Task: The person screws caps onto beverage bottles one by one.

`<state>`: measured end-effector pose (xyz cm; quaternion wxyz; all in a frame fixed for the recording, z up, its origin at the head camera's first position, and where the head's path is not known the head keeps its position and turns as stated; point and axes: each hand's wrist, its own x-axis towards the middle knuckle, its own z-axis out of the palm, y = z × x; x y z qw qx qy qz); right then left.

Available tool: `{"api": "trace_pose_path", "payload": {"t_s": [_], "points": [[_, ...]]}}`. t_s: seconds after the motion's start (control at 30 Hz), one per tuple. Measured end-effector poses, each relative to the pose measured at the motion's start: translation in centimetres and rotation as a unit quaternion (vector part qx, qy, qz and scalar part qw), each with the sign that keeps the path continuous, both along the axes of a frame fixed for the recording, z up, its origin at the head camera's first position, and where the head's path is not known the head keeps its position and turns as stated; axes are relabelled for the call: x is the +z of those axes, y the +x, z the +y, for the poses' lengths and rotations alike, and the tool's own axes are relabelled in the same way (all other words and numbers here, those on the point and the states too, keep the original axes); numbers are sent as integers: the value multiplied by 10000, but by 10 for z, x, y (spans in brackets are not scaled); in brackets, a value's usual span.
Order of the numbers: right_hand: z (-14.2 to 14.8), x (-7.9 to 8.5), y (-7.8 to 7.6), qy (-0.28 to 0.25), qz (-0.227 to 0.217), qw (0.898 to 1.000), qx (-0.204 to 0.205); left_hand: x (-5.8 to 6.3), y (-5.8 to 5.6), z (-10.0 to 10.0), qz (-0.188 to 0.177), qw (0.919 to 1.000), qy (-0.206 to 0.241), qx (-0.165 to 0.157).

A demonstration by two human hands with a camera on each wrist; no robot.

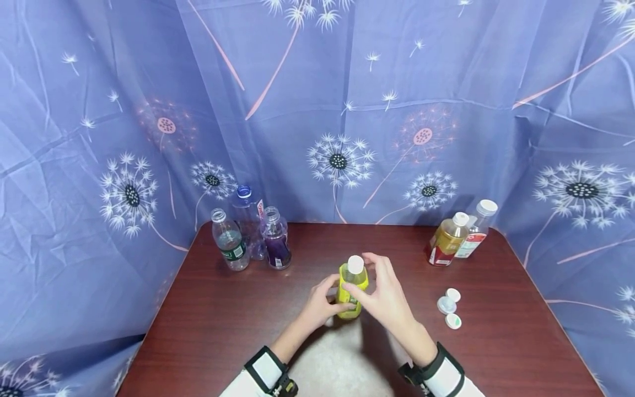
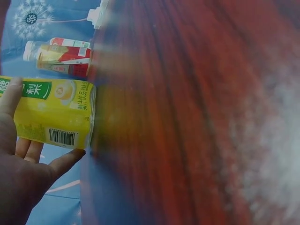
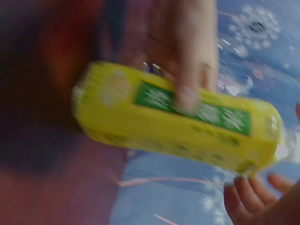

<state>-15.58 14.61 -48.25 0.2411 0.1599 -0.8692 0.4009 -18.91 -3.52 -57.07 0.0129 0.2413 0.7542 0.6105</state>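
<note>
A yellow-labelled drink bottle with a white cap stands upright near the middle of the table. My left hand grips it around the lower body, thumb across the front of the label; the left wrist view shows the bottle's base right at the tabletop. Beside the upper part of the bottle is my right hand, its fingers loosely bent and spread around the cap's height. In the right wrist view the right fingertips are just off the label's top end, and the picture is blurred.
Several capless bottles stand at the back left, among them a green-labelled one and a purple-labelled one. Two white-capped bottles, one amber and one clear, stand at the back right. Three loose caps lie right of centre. A patterned curtain surrounds the table.
</note>
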Motion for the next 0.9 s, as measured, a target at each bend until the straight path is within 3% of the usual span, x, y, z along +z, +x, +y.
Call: {"api": "trace_pose_path", "payload": {"t_s": [0.13,0.3,0.47,0.63,0.9], "points": [[-5,-19,7,143,-1,9994,-304,-1,0,0,112,9995,-270,149],[-9,-29,11,148,208,9982,-537,0,2,0,75,9993,-339,133],[-14,-32,11,-132,288,9972,-677,1,4,1,88,9994,-307,154],[-17,-31,8,-57,620,9953,-748,1,3,3,176,9990,-370,167],[-5,-27,8,51,651,9949,-766,4,1,4,-56,9988,-466,-151]]}}
